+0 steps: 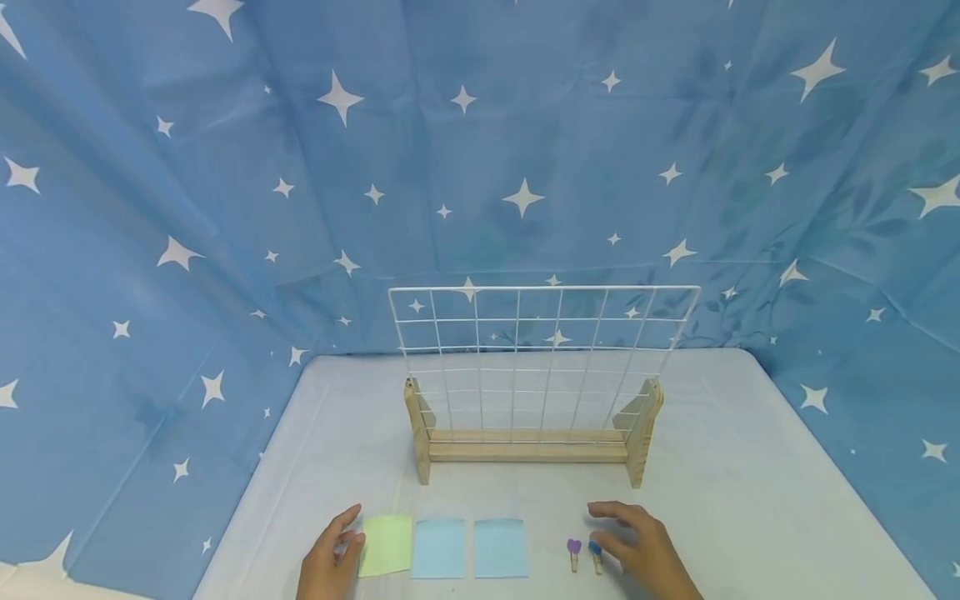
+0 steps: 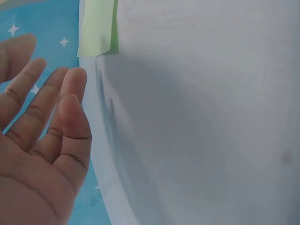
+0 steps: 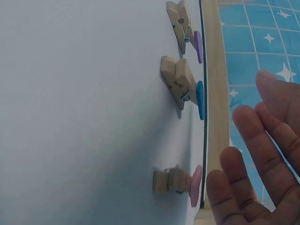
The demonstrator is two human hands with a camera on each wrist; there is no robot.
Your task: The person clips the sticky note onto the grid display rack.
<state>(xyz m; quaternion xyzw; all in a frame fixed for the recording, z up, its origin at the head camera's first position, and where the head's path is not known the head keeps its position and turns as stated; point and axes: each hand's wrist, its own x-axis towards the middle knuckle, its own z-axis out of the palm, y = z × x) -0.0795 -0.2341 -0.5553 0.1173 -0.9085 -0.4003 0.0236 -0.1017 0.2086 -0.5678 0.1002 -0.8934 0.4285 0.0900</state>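
My left hand [image 1: 333, 557] hovers at the left edge of a green sticky note [image 1: 387, 546], fingers relaxed and nothing held. Two blue sticky notes, a middle one [image 1: 438, 549] and a right one [image 1: 501, 548], lie in a row beside it. On the right, my right hand [image 1: 637, 546] is relaxed and holds nothing, close to a small wooden clothespin with a blue top [image 1: 596, 557]. Left of that lies a clothespin with a purple heart [image 1: 574, 554]. The right wrist view also shows a clothespin with a pink top [image 3: 176, 182], hidden behind the hand in the head view.
Behind the notes stands a white wire grid [image 1: 517, 367] in a wooden stand [image 1: 528, 451] with two side posts. A white cloth [image 1: 720, 467] covers the table. Blue star-patterned curtains [image 1: 480, 150] hang at the back and sides.
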